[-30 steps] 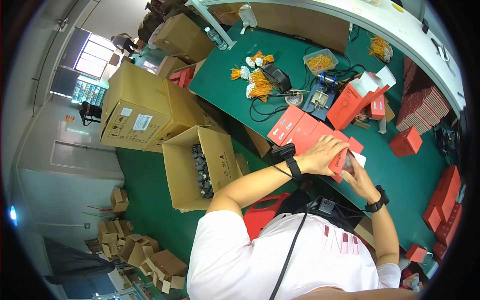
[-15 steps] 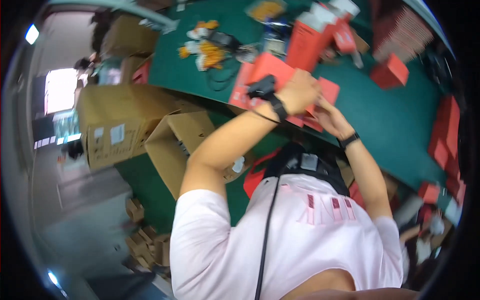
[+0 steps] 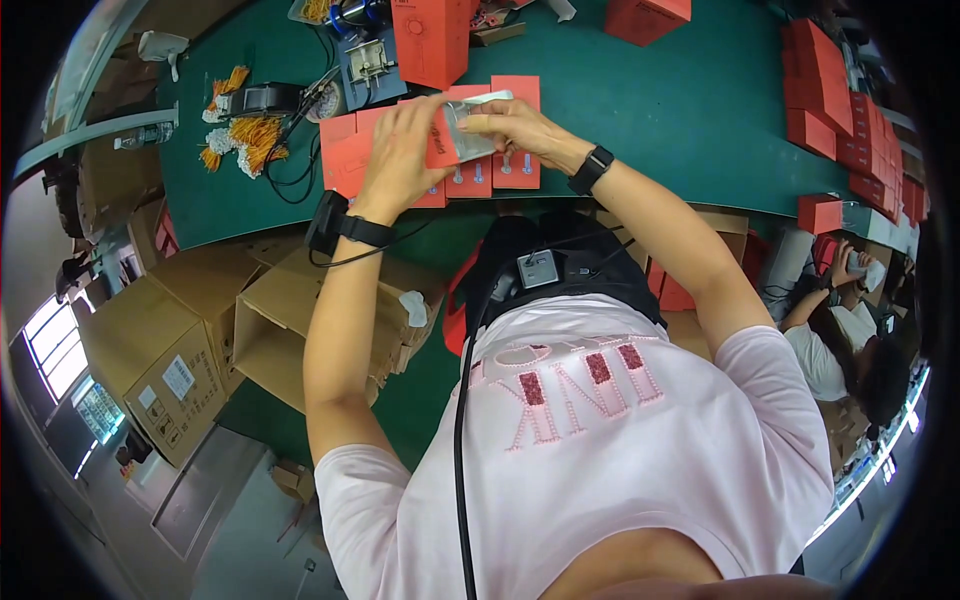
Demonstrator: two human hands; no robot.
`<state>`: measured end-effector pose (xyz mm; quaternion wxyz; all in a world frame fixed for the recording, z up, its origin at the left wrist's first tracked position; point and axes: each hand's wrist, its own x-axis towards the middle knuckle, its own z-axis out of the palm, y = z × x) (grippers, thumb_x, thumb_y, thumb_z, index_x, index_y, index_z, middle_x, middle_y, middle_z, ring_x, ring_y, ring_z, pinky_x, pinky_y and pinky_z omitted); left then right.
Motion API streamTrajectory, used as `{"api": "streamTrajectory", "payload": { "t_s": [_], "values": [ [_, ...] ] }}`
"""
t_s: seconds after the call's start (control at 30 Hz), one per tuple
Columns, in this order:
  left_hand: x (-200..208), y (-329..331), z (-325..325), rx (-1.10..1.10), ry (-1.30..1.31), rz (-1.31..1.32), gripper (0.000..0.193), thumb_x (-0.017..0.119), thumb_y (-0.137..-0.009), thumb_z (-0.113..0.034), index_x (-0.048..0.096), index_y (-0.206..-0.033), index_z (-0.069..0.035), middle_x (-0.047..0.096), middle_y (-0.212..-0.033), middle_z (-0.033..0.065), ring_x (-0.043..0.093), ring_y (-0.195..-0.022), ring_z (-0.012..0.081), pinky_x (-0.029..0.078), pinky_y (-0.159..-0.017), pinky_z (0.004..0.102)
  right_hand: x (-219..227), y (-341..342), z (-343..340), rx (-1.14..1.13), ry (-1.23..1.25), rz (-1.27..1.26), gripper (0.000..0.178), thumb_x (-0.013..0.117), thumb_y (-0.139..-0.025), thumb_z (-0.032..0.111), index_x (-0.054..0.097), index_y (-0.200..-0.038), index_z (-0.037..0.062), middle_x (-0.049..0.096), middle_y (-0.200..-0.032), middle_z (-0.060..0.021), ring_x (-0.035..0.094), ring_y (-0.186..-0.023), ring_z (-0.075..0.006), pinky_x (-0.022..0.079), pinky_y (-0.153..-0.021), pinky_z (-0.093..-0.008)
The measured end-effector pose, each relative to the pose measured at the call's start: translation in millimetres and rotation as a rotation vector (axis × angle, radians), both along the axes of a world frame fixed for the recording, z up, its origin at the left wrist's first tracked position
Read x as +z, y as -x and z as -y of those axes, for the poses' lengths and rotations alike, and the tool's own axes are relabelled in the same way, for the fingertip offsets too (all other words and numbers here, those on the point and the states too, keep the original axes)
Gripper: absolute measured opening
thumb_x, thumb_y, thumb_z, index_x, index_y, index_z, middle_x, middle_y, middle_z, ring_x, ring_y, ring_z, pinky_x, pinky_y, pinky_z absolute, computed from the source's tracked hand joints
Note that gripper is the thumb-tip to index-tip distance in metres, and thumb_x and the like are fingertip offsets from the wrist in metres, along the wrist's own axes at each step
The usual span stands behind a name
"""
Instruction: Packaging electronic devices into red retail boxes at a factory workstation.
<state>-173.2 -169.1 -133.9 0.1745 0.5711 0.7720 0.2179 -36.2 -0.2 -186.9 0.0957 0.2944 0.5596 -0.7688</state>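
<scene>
Near the table's front edge, my left hand (image 3: 398, 155) is closed on a small red box (image 3: 440, 142) and holds it tilted. My right hand (image 3: 525, 132) pinches a clear plastic package (image 3: 470, 143) at the right side of this box, with a white edge showing above the fingers. Whether the package is partly inside the box, I cannot tell. Under both hands, several flat red boxes (image 3: 516, 170) with small pictures on them lie in a row on the green table.
Behind my hands stands a taller red box (image 3: 432, 45), beside a metal fixture (image 3: 370, 62). Orange and white cable bundles (image 3: 255, 138) lie left. Red boxes (image 3: 820, 85) are stacked at right. Open cartons (image 3: 300, 320) stand below the table; a co-worker (image 3: 835, 345) sits at far right.
The view has turned and sharpened, so the table things appear shifted. My hands have moved apart; the clear plastic package now shows between them, with the right hand pinching it.
</scene>
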Motion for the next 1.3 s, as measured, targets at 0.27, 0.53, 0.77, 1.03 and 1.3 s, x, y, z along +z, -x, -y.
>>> {"api": "streamTrajectory", "payload": {
  "t_s": [0.27, 0.53, 0.77, 1.03, 1.3],
  "values": [
    [-27.3, -9.3, 13.1, -0.013, 0.001, -0.058, 0.094, 0.09, -0.058, -0.01, 0.046, -0.14, -0.01, 0.055, -0.132, 0.0117, 0.049, -0.124, 0.0344, 0.037, -0.108, 0.047, 12.7, 9.3, 9.9, 0.141, -0.079, 0.11, 0.051, 0.075, -0.078, 0.056, 0.064, -0.083, 0.0055, 0.05, -0.062, 0.0026, 0.048, -0.052, -0.0075, 0.039, -0.048, -0.0203],
    [-30.3, 8.0, 27.6, 0.023, 0.04, -0.134, 0.097, 0.092, -0.057, -0.013, 0.045, -0.142, -0.011, 0.054, -0.134, 0.0122, 0.049, -0.124, 0.0353, 0.037, -0.109, 0.0463, -5.2, -20.1, -35.1, 0.143, -0.294, 0.194, 0.068, 0.067, -0.079, 0.06, 0.069, -0.103, -0.004, 0.053, -0.07, 0.0017, 0.047, -0.056, -0.0078, 0.039, -0.046, -0.0236],
    [-39.3, 10.8, 36.0, 0.071, 0.046, -0.124, 0.099, 0.092, -0.06, -0.022, 0.044, -0.146, -0.012, 0.051, -0.14, 0.0125, 0.043, -0.131, 0.0366, 0.032, -0.113, 0.0513, -12.1, -28.7, -28.3, -0.043, -1.383, -0.039, 0.056, 0.073, -0.082, 0.047, 0.068, -0.109, -0.0017, 0.063, -0.099, -0.0121, 0.063, -0.083, -0.0226, 0.051, -0.069, -0.0382],
    [-53.6, -13.9, 10.6, 0.094, -0.063, -0.115, 0.088, 0.086, -0.07, -0.038, 0.049, -0.145, -0.011, 0.053, -0.144, 0.0081, 0.042, -0.135, 0.0349, 0.015, -0.121, 0.0585, -4.8, 9.0, 4.9, 0.378, -1.507, -0.333, 0.024, 0.063, -0.086, 0.017, 0.071, -0.103, 0.0026, 0.058, -0.098, -0.0108, 0.057, -0.099, -0.0277, 0.047, -0.086, -0.0416],
    [-51.6, -9.4, 12.9, 0.145, -0.081, 0.008, 0.086, 0.089, -0.065, -0.035, 0.053, -0.14, -0.01, 0.058, -0.137, 0.009, 0.045, -0.132, 0.0327, 0.014, -0.121, 0.0584, 33.1, 2.2, 6.1, 0.283, -1.384, -0.553, 0.015, 0.057, -0.099, 0.016, 0.053, -0.101, 0.0019, 0.059, -0.092, -0.0158, 0.06, -0.089, -0.0331, 0.047, -0.074, -0.0443]
  ]
}}
